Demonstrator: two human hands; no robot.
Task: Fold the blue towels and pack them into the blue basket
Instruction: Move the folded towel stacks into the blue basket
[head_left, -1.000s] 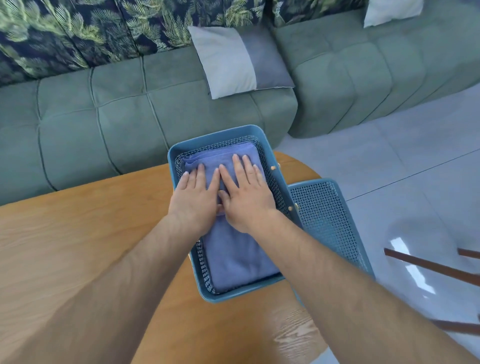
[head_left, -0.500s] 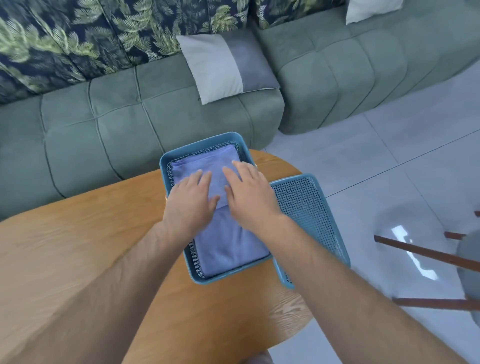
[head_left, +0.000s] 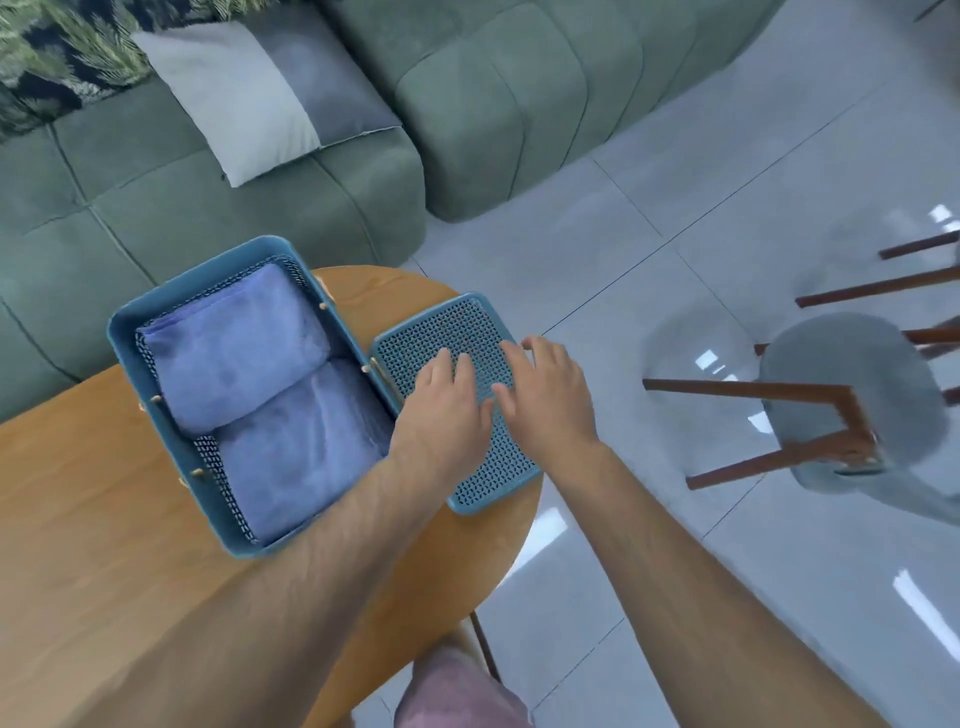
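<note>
Two bare forearms reach out over the wooden desk, and both hands lie palm down side by side on one perforated blue lid, the left hand flat, the right hand with fingers spread and relaxed, neither gripping anything; just left of the left hand stands one blue basket holding two folded blue towels, the nearer towel touching the farther towel; beyond is one green sofa with one grey cushion
</note>
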